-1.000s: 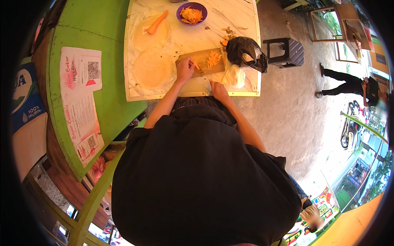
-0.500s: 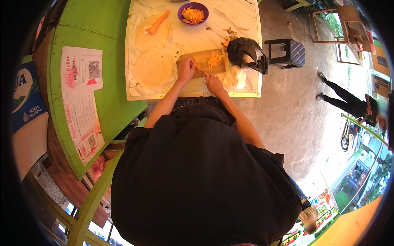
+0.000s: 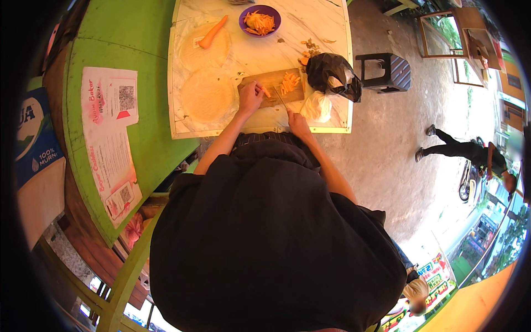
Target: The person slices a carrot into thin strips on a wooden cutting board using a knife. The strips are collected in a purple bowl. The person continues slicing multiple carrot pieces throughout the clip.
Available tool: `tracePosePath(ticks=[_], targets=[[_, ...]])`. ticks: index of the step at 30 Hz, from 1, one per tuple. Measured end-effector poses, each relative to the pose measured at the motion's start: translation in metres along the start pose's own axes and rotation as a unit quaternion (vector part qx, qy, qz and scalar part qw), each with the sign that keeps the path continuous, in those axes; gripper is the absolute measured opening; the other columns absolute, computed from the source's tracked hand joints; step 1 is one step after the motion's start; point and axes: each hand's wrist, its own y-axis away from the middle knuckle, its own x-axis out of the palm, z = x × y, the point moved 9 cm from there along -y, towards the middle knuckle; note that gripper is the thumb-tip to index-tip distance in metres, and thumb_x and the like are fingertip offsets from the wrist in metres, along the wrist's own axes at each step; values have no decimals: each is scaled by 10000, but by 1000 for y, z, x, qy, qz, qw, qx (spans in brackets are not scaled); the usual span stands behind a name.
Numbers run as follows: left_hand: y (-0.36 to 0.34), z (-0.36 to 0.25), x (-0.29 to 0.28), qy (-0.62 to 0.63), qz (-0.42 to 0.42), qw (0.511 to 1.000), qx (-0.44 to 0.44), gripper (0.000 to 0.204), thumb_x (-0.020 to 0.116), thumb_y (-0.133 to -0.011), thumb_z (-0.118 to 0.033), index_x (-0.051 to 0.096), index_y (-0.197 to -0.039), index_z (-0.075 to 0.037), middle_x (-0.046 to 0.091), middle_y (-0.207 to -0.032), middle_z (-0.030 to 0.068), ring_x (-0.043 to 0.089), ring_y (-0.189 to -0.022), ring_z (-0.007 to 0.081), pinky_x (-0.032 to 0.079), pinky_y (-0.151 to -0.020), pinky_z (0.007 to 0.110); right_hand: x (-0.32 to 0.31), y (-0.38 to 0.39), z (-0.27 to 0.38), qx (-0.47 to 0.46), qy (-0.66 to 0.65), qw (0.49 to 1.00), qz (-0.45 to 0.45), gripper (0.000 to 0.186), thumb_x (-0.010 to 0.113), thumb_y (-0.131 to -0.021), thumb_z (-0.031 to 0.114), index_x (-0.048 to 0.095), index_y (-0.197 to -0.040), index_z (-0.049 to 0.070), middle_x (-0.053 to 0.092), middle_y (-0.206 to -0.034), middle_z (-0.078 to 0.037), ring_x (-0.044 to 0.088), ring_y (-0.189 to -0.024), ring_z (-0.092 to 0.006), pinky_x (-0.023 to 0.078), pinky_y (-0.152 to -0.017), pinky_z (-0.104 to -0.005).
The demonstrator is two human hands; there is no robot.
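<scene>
On the marble-patterned tabletop (image 3: 318,25), the two hands are working apart: the left hand (image 3: 251,98) is clamping a carrot piece (image 3: 266,92) against the wooden cutting board (image 3: 270,79), and the right hand (image 3: 299,123) is gripping a knife (image 3: 281,98), its blade pointing away just right of that piece. Carrot sticks (image 3: 289,83) are lying heaped on the board's right half! Farther back, a purple bowl (image 3: 278,25) is holding more, a whole carrot (image 3: 213,33) is resting to its left, and a black plastic bag (image 3: 319,67) is sitting beside the board.
</scene>
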Motion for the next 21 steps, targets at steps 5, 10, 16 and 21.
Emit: tracePosePath(ticks=[5,10,16,21], targets=[[-2,1,4,-11,17,1000,-18,128,740,-884,-61,694,-986,3,671,-795,117,657,-704,240,534,-692,367,23,-3,-47,220,-243,933,147,611,467,-1048,582,528,-710,77,464,-539,-46,498,-468,-189,363,-434,-346],[9,-22,8,-170,-10,976,135,326,657,-925,-41,671,-1250,-57,598,-937,105,599,-894,251,454,-833,412,19,15,-19,274,-386,851,228,569,463,-1045,589,492,-753,102,383,-580,37,332,-440,-84,287,-411,-273],[5,-51,34,-280,105,936,187,521,601,-905,-22,627,-1405,-165,490,-1162,139,476,-1121,309,361,-951,461,4,4,-31,230,-270,917,181,638,478,-1038,578,563,-717,33,479,-564,-26,454,-441,-144,378,-437,-320],[2,-54,38,-255,154,942,155,531,609,-885,0,603,-1409,-91,487,-1219,167,464,-1183,344,368,-990,487,-16,-1,-40,141,-89,983,80,704,522,-1020,572,661,-731,-54,613,-631,-180,627,-578,-302,473,-546,-426]])
